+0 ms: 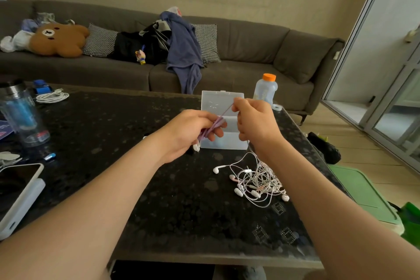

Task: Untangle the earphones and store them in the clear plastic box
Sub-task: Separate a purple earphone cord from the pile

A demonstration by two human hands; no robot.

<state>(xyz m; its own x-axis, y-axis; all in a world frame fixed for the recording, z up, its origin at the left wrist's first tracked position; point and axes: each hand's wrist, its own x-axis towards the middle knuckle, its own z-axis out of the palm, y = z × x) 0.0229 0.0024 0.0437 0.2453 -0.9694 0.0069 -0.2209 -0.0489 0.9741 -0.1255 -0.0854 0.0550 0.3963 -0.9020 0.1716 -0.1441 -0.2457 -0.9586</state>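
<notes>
My left hand (193,130) grips a bundle of purple earphone cable (216,124) wound round its fingers, with a white earbud (196,147) hanging below it. My right hand (254,120) pinches the free end of that cable and holds it taut, up and to the right. Behind both hands the clear plastic box (221,101) stands open on the dark table, lid upright. A tangled heap of white and pink earphones (256,179) lies on the table under my right forearm.
On the dark stone table (181,200) stand a clear tumbler (22,118), a phone in a white case (20,191), a coiled white cable (52,97) and an orange-capped bottle (266,90). A grey sofa (250,52) sits behind. A green lid (361,191) lies on the floor at right.
</notes>
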